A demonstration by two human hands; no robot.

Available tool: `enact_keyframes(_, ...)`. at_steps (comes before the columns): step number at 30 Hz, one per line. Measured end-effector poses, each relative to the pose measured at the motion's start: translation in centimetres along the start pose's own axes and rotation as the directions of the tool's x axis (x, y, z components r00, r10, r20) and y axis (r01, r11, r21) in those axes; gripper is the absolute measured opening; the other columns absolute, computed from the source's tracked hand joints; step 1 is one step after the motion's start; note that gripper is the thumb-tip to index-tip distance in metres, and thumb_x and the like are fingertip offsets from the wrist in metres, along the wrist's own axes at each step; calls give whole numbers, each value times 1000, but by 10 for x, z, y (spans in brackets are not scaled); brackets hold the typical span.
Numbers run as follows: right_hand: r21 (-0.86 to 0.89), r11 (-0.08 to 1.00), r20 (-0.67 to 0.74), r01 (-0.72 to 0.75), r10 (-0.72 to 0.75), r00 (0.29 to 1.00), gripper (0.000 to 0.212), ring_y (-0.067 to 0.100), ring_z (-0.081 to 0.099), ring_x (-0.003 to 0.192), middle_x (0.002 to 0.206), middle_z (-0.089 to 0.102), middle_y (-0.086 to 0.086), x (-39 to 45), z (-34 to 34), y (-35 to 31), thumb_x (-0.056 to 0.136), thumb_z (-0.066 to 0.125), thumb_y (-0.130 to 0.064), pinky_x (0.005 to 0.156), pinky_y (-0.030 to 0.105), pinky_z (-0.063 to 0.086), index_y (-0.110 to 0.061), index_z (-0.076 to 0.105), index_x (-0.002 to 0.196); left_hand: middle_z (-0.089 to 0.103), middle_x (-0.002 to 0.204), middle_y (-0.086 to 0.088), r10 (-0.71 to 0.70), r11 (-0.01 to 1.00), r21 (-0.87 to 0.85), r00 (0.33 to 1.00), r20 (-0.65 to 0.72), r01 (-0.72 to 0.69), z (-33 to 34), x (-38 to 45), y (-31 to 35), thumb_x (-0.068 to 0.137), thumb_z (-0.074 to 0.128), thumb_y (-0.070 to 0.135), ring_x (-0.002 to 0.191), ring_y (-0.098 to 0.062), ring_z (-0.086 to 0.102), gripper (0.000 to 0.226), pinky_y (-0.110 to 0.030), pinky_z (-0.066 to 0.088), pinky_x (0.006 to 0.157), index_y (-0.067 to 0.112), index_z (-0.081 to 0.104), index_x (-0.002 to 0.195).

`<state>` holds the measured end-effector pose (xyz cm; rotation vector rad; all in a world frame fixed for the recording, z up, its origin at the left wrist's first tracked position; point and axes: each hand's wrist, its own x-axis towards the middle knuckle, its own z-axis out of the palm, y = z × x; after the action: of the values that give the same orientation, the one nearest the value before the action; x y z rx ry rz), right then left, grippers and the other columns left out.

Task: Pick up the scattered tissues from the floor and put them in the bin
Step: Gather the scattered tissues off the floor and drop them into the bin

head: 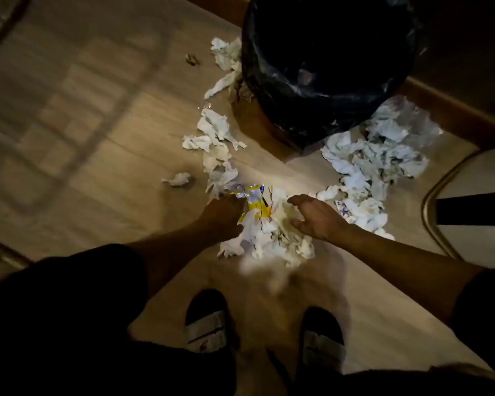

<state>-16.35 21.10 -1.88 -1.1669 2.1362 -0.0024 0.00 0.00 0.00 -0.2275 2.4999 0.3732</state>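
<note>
A bin lined with a black bag stands at the top centre on the wooden floor. Crumpled white tissues lie around it: a strip to its left, a big heap to its right, and a pile in front of my feet. A yellow wrapper lies on that pile. My left hand presses against the pile's left side by the wrapper, fingers curled. My right hand rests on the pile's right side with fingers spread. Whether either hand grips tissue is unclear.
A single tissue ball lies apart to the left. A small dark scrap sits farther up. A wooden skirting runs behind the bin. A pale curved object stands at the right edge. My two slippered feet are below the pile.
</note>
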Motion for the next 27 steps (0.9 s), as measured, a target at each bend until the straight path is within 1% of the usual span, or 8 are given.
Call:
enact_keyframes(3,-113,978,-43,176,-181,982,62,30,57,117,131,53,12,22,19,22,96,48,-51,88,39,52,-13,38,144,45,143,-20,119,988,113,984,-135,-104,32,36,-14,80,63,58,128,-39,47,83,-47,43,96,5,43,141)
enact_keyframes(7,-341,895,-19,286,-311,950,92,28,56,114,129,50,9,48,16,50,85,39,-80,87,38,52,-18,24,151,41,144,-18,208,966,207,947,-246,-158,38,71,-29,59,49,90,126,-37,46,118,-50,45,94,15,33,148)
enact_keyframes(11,-392,864,93,316,-305,948,108,24,59,112,140,41,2,51,8,57,73,41,-92,85,37,54,-36,1,156,10,161,-17,169,949,272,986,-10,-160,27,71,-47,47,50,98,146,-38,17,134,-60,28,112,37,-1,155)
enact_keyframes(15,-409,867,132,285,-253,958,108,30,64,98,147,32,8,42,15,49,77,51,-83,74,31,46,-41,-10,155,0,163,-19,132,943,293,986,104,-157,28,57,-41,45,58,95,148,-42,9,138,-59,29,113,39,-6,154)
enact_keyframes(19,-434,867,136,244,-204,969,84,37,64,92,137,41,13,41,27,32,89,61,-46,69,34,45,-26,14,157,-2,163,-19,151,955,254,988,30,-153,53,55,-34,48,60,93,149,-41,9,137,-57,34,111,35,-5,154)
enact_keyframes(22,-491,803,201,337,-273,941,47,39,64,92,119,55,17,38,28,26,92,58,-30,70,40,47,-13,48,135,6,162,-20,187,929,322,982,18,-183,72,53,-33,60,62,84,144,-40,20,128,-50,39,106,30,-3,156)
enact_keyframes(25,-403,860,145,314,-278,949,32,38,62,101,113,64,17,33,12,30,87,66,-23,78,38,45,-8,63,115,25,150,-17,166,960,234,986,-20,-157,87,51,-28,72,61,73,136,-39,32,105,-46,47,97,23,17,153)
enact_keyframes(27,-312,913,51,264,-261,964,26,36,62,99,108,63,15,28,5,33,82,65,-15,73,34,40,-9,65,108,39,132,-13,185,965,197,981,-54,-171,92,51,-22,78,63,60,118,-36,48,80,-46,52,85,19,33,140)
